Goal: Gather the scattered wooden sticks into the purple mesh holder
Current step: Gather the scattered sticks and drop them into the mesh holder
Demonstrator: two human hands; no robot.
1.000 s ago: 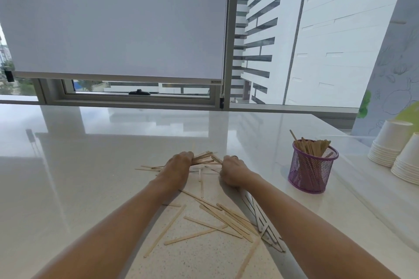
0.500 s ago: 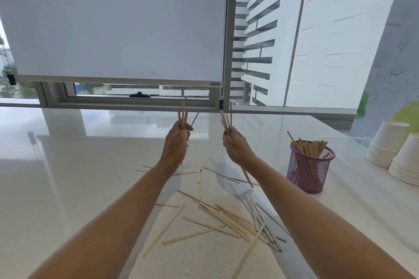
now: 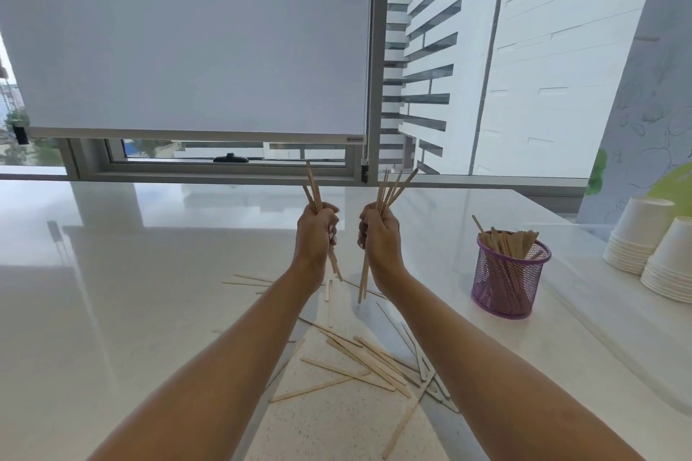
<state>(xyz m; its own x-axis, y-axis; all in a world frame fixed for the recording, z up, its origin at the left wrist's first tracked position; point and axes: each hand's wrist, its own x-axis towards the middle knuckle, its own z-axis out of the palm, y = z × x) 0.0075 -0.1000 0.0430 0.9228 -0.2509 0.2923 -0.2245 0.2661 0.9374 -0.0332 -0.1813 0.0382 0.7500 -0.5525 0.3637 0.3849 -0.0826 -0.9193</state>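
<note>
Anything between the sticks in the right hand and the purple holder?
Nothing visible. Only bare table lies between the right hand with its sticks and the purple mesh holder. The holder is already crowded; the cup stacks stand beyond it.

Left hand (image 3: 316, 236) and right hand (image 3: 380, 241): both bare. Behind each hand a bare wrist passes into a bare forearm: left forearm (image 3: 224, 359), right forearm (image 3: 486, 359). Each forearm is slender just behind the hand and broadens toward the bottom edge of the view, which cuts it off. Small nails (image 3: 334, 236) show on the side of each hand facing the other; their detail is too fine to tell.
</note>
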